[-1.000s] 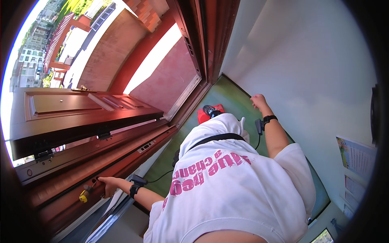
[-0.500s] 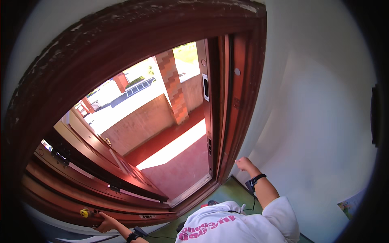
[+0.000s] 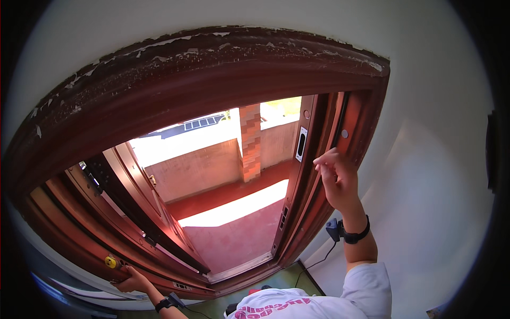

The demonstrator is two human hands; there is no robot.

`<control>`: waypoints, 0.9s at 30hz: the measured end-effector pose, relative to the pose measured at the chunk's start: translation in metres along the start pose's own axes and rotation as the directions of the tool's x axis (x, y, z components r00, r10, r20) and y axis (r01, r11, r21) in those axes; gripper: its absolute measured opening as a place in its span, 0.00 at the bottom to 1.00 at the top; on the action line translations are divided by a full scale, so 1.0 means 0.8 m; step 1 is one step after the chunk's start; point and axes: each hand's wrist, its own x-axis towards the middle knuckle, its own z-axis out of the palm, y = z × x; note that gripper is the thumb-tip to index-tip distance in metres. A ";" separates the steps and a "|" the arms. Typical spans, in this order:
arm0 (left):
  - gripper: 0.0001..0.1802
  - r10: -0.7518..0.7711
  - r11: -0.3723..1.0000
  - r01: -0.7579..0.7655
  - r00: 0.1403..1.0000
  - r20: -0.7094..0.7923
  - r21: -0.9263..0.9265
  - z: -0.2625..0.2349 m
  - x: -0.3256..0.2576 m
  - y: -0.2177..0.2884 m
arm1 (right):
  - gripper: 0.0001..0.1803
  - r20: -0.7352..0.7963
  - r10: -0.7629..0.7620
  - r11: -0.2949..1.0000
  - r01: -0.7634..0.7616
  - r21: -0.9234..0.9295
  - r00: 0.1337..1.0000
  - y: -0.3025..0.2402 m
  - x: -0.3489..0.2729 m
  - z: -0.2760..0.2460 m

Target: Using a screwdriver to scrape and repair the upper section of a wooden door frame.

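Note:
My left hand (image 3: 134, 280) is at the lower left, at the edge of the brown-red door (image 3: 74, 228). Its fingers curl around something they mostly hide. Just beyond them is a round yellow piece (image 3: 110, 262) with dark marks, and I cannot tell whether the hand holds it. My right hand (image 3: 340, 178) is raised in front of the right side of the door frame (image 3: 366, 117). Its fingers are bent inward and pinched, with a small pale bit at the tips, too small to name. A metal strike plate (image 3: 301, 144) is on the jamb left of those fingertips.
A second door leaf (image 3: 141, 191) stands open outward on the left. Past the threshold (image 3: 241, 267) are a reddish floor, a low wall (image 3: 196, 165) and a brick pillar (image 3: 251, 143). A white wall (image 3: 425, 186) rises at the right. Each wrist wears a black strap with a cable.
My right hand has risen from low beside the frame to near the strike plate's height. The view has tilted, showing more of the lintel. My left hand stays at the door.

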 end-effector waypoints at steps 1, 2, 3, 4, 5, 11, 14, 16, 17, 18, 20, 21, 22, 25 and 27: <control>0.54 0.003 1.000 -0.003 1.000 0.013 -0.010 0.002 -0.004 0.004 | 0.10 -0.077 -0.108 0.994 0.107 -0.020 0.991 -0.017 0.027 -0.004; 0.54 -0.033 0.998 0.036 0.998 0.053 -0.061 0.000 -0.007 0.010 | 0.10 -0.146 -0.202 0.979 0.195 -0.062 0.968 -0.026 0.051 -0.003; 0.54 -0.038 0.997 0.042 0.998 0.058 -0.070 -0.002 -0.007 0.012 | 0.11 -0.212 -0.292 0.956 0.276 -0.104 0.932 -0.035 0.073 0.001; 0.54 -0.033 0.996 0.037 0.998 0.047 -0.085 -0.004 -0.005 0.010 | 0.12 -0.241 -0.385 0.923 0.366 -0.122 0.891 -0.047 0.099 0.006; 0.53 -0.031 0.994 0.035 0.999 0.044 -0.107 -0.002 -0.006 0.010 | 0.13 -0.264 -0.477 0.879 0.452 -0.153 0.838 -0.064 0.122 0.007; 0.52 0.016 0.998 -0.014 0.999 0.033 -0.055 -0.004 -0.008 0.009 | 0.18 -0.124 -0.791 0.607 0.744 -0.278 0.599 -0.150 0.199 0.052; 0.54 -0.019 0.992 0.028 0.997 0.077 -0.120 -0.019 0.001 0.015 | 0.23 -0.135 -0.803 0.595 0.768 -0.237 0.580 -0.183 0.225 0.094; 0.54 -0.040 0.992 0.052 0.994 0.104 -0.117 -0.022 0.003 0.013 | 0.24 -0.126 -0.797 0.602 0.761 -0.242 0.591 -0.209 0.234 0.117; 0.54 -0.054 0.991 0.066 0.993 0.107 -0.114 -0.024 0.003 0.019 | 0.24 -0.132 -0.805 0.593 0.777 -0.212 0.578 -0.222 0.236 0.131; 0.54 -0.068 0.984 0.085 0.991 0.112 -0.158 -0.031 0.006 0.029 | 0.23 -0.136 -0.786 0.619 0.767 -0.169 0.604 -0.235 0.236 0.148; 0.54 -0.101 0.983 0.120 0.986 0.136 -0.137 -0.033 0.010 0.020 | 0.23 -0.156 -0.774 0.630 0.772 -0.086 0.614 -0.259 0.235 0.177; 0.55 -0.087 0.984 0.106 0.987 0.136 -0.142 -0.026 0.006 0.019 | 0.22 -0.140 -0.772 0.635 0.764 -0.116 0.620 -0.266 0.235 0.187; 0.55 -0.070 0.988 0.086 0.990 0.120 -0.131 -0.025 0.005 0.018 | 0.22 -0.131 -0.766 0.643 0.753 -0.140 0.629 -0.275 0.234 0.201; 0.56 -0.052 0.986 0.073 0.989 0.138 -0.152 -0.023 -0.001 0.019 | 0.20 -0.118 -0.767 0.641 0.747 -0.178 0.631 -0.292 0.232 0.234; 0.58 -0.049 0.984 0.073 0.988 0.147 -0.163 -0.023 -0.002 0.019 | 0.19 -0.180 -0.776 0.630 0.752 -0.195 0.604 -0.299 0.231 0.256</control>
